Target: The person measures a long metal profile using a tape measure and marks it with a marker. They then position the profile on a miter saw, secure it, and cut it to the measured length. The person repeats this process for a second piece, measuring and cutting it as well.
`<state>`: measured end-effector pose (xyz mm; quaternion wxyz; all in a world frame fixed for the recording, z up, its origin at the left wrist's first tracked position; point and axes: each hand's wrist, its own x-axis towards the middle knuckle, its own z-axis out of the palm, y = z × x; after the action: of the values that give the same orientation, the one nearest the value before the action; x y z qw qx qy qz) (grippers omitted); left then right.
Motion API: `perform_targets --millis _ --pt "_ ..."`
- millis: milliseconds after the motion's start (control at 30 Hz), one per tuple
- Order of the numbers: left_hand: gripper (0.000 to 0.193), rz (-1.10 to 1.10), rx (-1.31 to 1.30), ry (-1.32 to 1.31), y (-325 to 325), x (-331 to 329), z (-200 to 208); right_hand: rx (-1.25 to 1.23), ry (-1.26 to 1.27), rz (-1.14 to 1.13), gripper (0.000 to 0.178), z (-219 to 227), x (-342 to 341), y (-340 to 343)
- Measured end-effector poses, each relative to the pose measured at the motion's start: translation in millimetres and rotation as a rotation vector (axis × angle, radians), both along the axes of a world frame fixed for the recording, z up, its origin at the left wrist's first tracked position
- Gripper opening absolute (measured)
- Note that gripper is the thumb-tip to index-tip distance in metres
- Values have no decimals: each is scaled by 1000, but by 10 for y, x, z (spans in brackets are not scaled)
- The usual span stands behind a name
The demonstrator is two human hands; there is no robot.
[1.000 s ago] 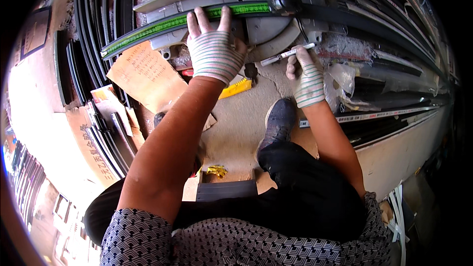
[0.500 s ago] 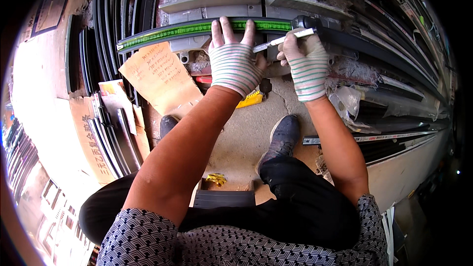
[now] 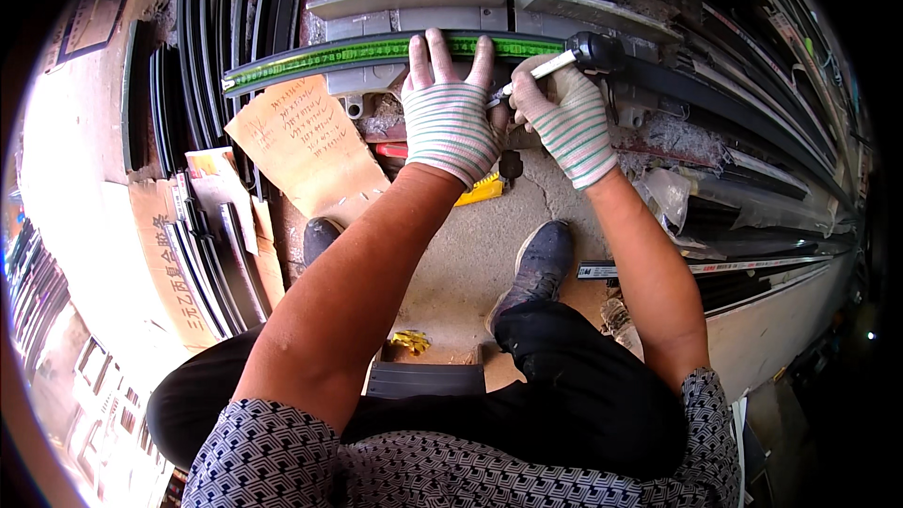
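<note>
A bright green tape measure blade stretches left to right along a long dark strip, its black case at the right end. My left hand, in a white glove with green stripes, lies over the blade with its fingers stretched and spread, pressing on it. My right hand, gloved alike, is closed around a white marker pen. The pen slants down to the left, its tip beside my left thumb, just below the blade. Whether the tip touches anything I cannot tell.
Behind the blade stands a grey metal machine base with a fence, strewn with shavings. A cardboard sheet with handwriting lies at the left. Long dark profiles are stacked on both sides. A yellow tool rests on the floor.
My right hand has shifted slightly left with the pen, baring more of the tape's case. My left hand stays spread over the blade.
</note>
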<state>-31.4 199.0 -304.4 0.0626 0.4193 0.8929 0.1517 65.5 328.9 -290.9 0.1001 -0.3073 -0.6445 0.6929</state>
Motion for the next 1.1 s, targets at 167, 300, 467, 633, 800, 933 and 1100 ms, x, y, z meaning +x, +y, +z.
perform_targets --millis 167,300,467,633,800,933,1100 --pt "76 3 33 6 -11 3 -30 198 51 -68 16 73 -96 47" --pt "75 2 31 12 -18 6 -38 246 142 -127 14 92 -248 120" --pt "74 2 29 1 -12 1 -29 234 236 -81 15 7 -453 196" --pt "77 4 -4 -6 -3 -4 -38 371 157 -33 15 -61 -573 177" --pt "80 5 -1 -14 2 -3 -37 419 190 -23 13 -176 -603 205" --pt "80 5 8 -18 -8 -3 -37 490 151 -1 14 -225 -594 220" --pt "80 9 31 0 -1 3 -38 508 138 10 15 -261 -596 230"
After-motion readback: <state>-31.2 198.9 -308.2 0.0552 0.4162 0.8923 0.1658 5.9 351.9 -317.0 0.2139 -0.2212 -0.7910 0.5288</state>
